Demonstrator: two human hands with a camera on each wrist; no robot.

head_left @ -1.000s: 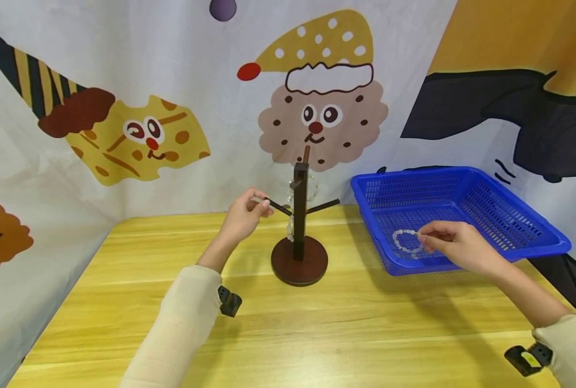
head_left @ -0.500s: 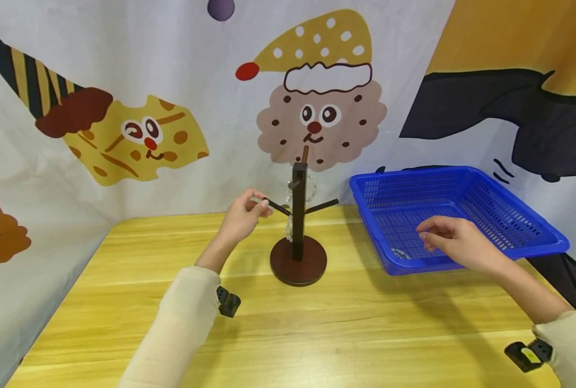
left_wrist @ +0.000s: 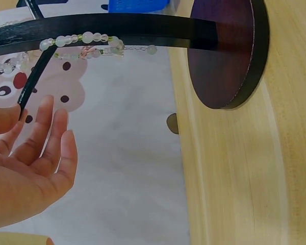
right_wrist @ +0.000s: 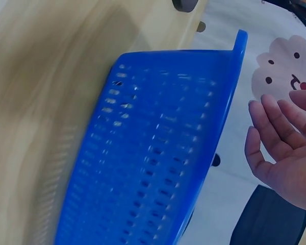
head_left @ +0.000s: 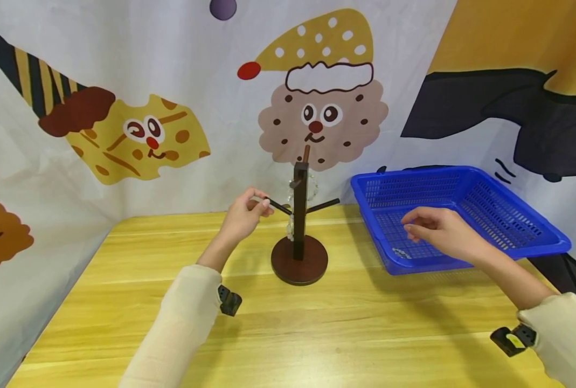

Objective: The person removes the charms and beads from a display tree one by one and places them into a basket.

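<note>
My left hand [head_left: 245, 214] pinches the tip of a dark peg on the wooden jewelry stand [head_left: 299, 215], between thumb and forefinger. In the left wrist view, beaded bracelets [left_wrist: 86, 38] of clear and pale green beads hang by the stand's post. Above the blue plastic basket [head_left: 375, 231], my right hand [head_left: 440, 231] hovers with relaxed, bent fingers and nothing in them. A clear beaded bracelet [head_left: 401, 253] lies on the basket's floor near its front left corner. The right wrist view shows the right hand [right_wrist: 290, 143] beside the basket's wall, its fingers apart.
The stand's round base [head_left: 299, 261] rests on a wooden table [head_left: 288, 334], left of the basket. A cartoon-printed curtain [head_left: 229, 140] hangs behind the table's back edge. Another peg [head_left: 324, 205] sticks out to the right of the post.
The right hand let go of the clear beaded bracelet, which dropped into the basket. Since then that hand has shifted slightly left and up. The left hand stays on the peg.
</note>
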